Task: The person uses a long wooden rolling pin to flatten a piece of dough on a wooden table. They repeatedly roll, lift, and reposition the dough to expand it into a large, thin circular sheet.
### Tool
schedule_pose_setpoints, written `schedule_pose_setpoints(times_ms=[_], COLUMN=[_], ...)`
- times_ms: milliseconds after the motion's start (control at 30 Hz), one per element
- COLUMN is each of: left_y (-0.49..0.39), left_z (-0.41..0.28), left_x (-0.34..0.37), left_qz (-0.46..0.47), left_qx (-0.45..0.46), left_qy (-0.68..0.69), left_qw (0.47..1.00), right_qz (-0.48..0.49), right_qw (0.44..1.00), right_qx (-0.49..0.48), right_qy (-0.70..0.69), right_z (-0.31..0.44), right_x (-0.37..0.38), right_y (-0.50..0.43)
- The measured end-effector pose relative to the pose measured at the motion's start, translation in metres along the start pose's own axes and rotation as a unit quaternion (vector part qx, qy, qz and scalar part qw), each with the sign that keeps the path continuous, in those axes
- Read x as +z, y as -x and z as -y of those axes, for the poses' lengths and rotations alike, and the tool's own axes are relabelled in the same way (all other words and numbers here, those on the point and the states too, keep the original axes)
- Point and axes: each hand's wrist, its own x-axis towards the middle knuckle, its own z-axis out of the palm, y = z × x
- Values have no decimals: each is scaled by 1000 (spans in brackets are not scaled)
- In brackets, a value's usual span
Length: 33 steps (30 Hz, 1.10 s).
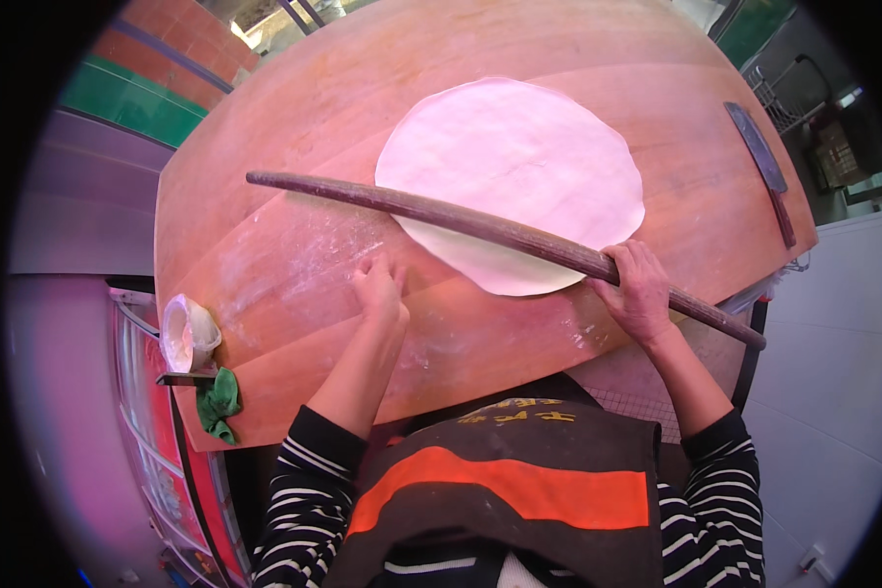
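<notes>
A wide, thin round sheet of dough (511,162) lies flat on the floured wooden board (309,117). Across its lower part runs a long dark wooden rolling pin (441,211), its left end over the board and its right end reaching past the board's near edge. My right hand (636,290) grips the pin right of its middle, close to the dough's lower right rim. My left hand (380,283) is over the board, left of the dough and below the pin, apart from both. Its fingers are curled; whether they pinch anything is not clear.
A cleaver-like knife (761,162) lies near the board's right edge. At the lower left stand a bowl of white flour-like powder (187,334) and a crumpled green cloth (219,404) at the edge. A black wire basket or cart (779,92) is beyond the right side.
</notes>
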Motion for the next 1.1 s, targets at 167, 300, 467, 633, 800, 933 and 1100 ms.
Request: schedule_pose_setpoints(times_ms=[167, 300, 467, 633, 800, 933, 1100], left_y=[38, 43, 30, -13, -66, -51, -37], left_z=[-12, 0, -42, -48, -18, -30, -31], left_x=[38, 50, 90, 160, 137, 90, 70], left_qz=[156, 299, 457, 411, 321, 396, 425], left_qx=[-248, -290, -172, -87, 652, 629, 610], left_qy=[44, -97, -285, -99, -492, -457, -417], left_qw=[955, 904, 825, 902, 479, 489, 523], right_qz=[-30, 0, -43, -97, -59, -22, 44], right_qw=[1000, 1000, 998, 987, 993, 994, 997], right_qx=[6, 11, 25, 18, -97, -103, -71], right_qy=[5, -5, -24, -124, 13, 19, -3], right_z=[4, 6, -6, 11, -11, 15, 37], right_x=[31, 41, 33, 33, 90, 81, 72], right_y=[-24, -23, -35, -99, -114, -84, -69])
